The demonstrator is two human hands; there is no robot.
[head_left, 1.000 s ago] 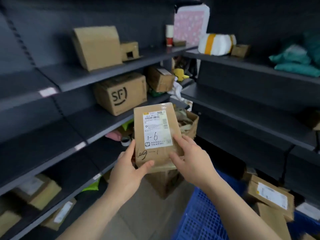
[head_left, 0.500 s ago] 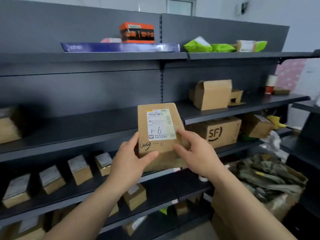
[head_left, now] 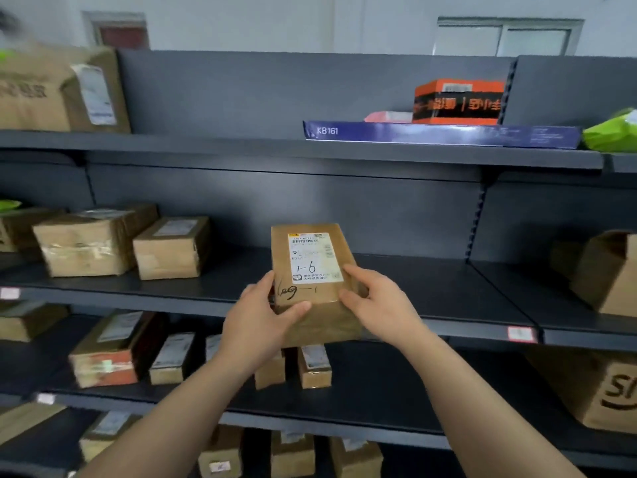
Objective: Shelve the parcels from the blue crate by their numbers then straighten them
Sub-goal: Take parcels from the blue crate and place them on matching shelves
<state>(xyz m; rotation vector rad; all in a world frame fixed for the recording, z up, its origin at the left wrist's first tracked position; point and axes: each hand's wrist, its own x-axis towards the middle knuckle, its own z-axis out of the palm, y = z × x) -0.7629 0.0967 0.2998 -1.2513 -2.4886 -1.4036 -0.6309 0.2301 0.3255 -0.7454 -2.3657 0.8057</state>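
I hold a brown cardboard parcel with both hands in front of the dark grey shelving. Its white label reads "1-6", with more handwriting below it. My left hand grips its lower left side, thumb across the front. On the lower right side my right hand grips it, fingers curled round the edge. The parcel hangs at the height of the second shelf, over its front edge, in a bare stretch of that shelf. The blue crate is out of view.
Two brown boxes stand left on the second shelf, an open box at right. The top shelf bears a large carton, a flat blue box and an orange box. Small parcels line the lower shelves.
My view has swung left and up along the shelving. Still gripped by both hands, the parcel has come level with the second shelf, in front of its bare stretch.
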